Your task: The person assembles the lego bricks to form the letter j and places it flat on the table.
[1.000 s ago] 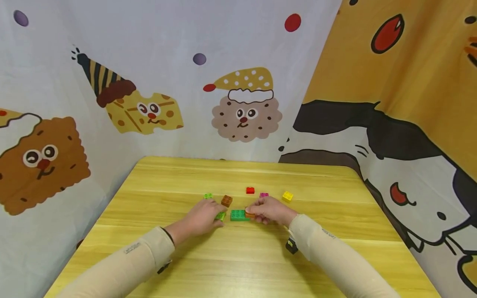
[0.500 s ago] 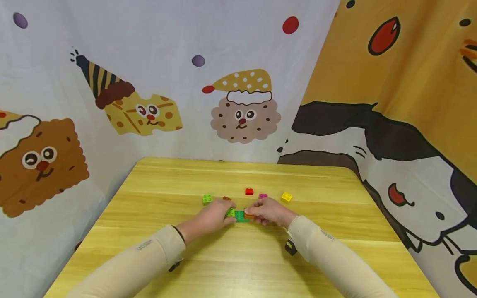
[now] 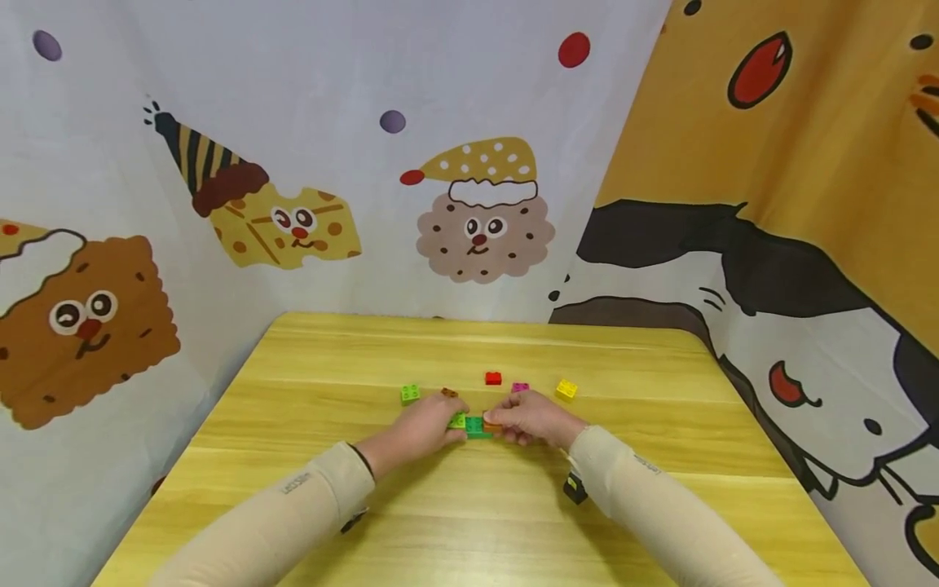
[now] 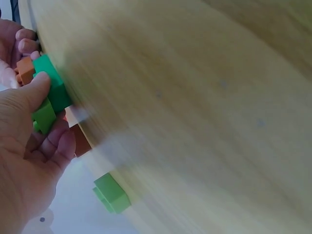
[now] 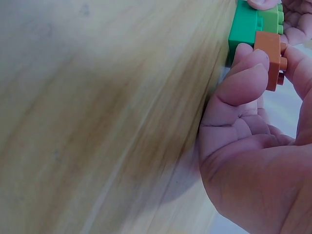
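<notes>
A long green brick (image 3: 474,425) lies on the table between the two hands. The left hand (image 3: 416,430) pinches a lime green brick (image 4: 46,117) at the green brick's left end, its thumb also reaching the green brick's side in the left wrist view. At the other end, an orange brick (image 5: 266,46) is held between thumb and fingers of the right hand (image 3: 539,417). Both small bricks sit on the studded side of the green one; how firmly they are seated cannot be told. The fingers partly cover all three bricks.
Behind the left hand lie a brown brick (image 3: 449,392) and a second lime green brick (image 3: 410,395). Farther back are a red brick (image 3: 493,378), a magenta brick (image 3: 520,387) partly behind the right hand, and a yellow brick (image 3: 566,390). A printed curtain (image 3: 381,49) stands behind the wooden table (image 3: 469,522).
The left hand has moved right with the lime green brick, bringing it onto the green brick's left end. The right hand has stayed at the orange brick.
</notes>
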Motion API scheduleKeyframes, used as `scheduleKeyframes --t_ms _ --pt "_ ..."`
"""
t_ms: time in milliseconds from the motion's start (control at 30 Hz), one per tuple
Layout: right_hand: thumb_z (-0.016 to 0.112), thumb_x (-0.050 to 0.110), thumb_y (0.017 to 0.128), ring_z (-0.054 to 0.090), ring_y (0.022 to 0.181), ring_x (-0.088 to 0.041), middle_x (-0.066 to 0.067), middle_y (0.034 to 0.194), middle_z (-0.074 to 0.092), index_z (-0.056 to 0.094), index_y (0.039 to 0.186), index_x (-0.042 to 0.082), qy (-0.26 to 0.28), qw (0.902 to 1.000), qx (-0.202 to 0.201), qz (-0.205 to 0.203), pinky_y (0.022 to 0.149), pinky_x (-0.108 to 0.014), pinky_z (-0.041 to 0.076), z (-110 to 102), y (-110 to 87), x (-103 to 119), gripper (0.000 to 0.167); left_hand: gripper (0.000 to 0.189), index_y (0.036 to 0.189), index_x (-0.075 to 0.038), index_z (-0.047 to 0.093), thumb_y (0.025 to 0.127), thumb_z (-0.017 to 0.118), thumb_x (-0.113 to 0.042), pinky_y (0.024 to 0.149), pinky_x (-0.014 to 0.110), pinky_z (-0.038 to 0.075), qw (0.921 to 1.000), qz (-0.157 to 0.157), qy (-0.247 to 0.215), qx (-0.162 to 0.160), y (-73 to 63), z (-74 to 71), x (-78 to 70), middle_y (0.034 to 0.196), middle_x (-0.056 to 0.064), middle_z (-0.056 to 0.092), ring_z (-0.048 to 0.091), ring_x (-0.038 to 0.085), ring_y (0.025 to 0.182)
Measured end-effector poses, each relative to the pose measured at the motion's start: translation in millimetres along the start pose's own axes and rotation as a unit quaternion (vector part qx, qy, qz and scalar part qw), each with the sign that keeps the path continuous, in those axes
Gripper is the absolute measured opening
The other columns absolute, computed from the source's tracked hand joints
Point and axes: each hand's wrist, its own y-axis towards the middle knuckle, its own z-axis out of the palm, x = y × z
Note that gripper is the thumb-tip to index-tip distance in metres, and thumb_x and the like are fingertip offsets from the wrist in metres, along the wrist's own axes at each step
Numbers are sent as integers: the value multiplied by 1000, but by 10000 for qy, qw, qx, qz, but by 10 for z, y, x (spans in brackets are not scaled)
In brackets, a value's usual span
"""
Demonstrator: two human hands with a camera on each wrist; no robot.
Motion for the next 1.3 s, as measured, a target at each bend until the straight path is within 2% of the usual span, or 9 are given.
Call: scheduleKeyframes --t_ms 367,667,833,1000,1133,1200,1300 --pt "78 49 96 56 62 -12 -5 80 72 75 107 6 -46 9999 79 -124 55 -24 49 -1 -23 -9 45 43 125 -6 74 93 85 -32 87 36 63 9996 209 -174 -72 22 8 33 116 8 80 77 21 101" --pt "76 52 98 59 67 -14 -6 86 75 73 117 8 -55 9999 19 -159 59 -26 52 23 -21 -34 48 46 126 -10 75 91 85 -39 86 37 63 10000 62 -75 17 14 -13 35 118 4 81 77 20 102" --pt "69 56 101 66 75 -18 -11 94 78 70 124 5 -46 9997 95 -239 65 -30 58 -11 -49 -7 56 45 127 -11 75 92 85 -39 88 37 63 9999 5 -113 99 33 -30 30 120 3 80 76 20 105" --pt "62 54 106 71 84 -22 -15 98 77 67 122 1 -207 9995 38 -249 71 -34 62 -121 -126 33 56 45 128 -12 75 93 84 -39 90 38 63 9998 -21 -132 117 49 -39 16 123 4 80 76 21 108" --pt "63 46 108 70 87 -23 -16 102 76 67 122 1 -560 9978 -231 -277 75 -37 61 -305 -228 34 47 46 129 -13 74 93 84 -40 91 38 63 9997 -70 -114 215 45 -50 6 124 4 79 76 22 109" --pt "66 41 107 71 89 -24 -16 105 77 68 125 2 -907 9940 -523 -320 76 -39 61 -425 -286 34 43 46 130 -13 74 94 83 -40 91 39 63 9996 -97 -104 249 41 -51 7 125 4 79 76 22 109" --pt "70 36 105 72 93 -25 -16 111 77 70 126 4 -1733 9773 -1165 -359 78 -41 61 -622 -350 22 38 46 130 -14 74 93 83 -40 91 38 63 9995 -127 -59 273 37 -43 19 124 4 79 76 21 109"
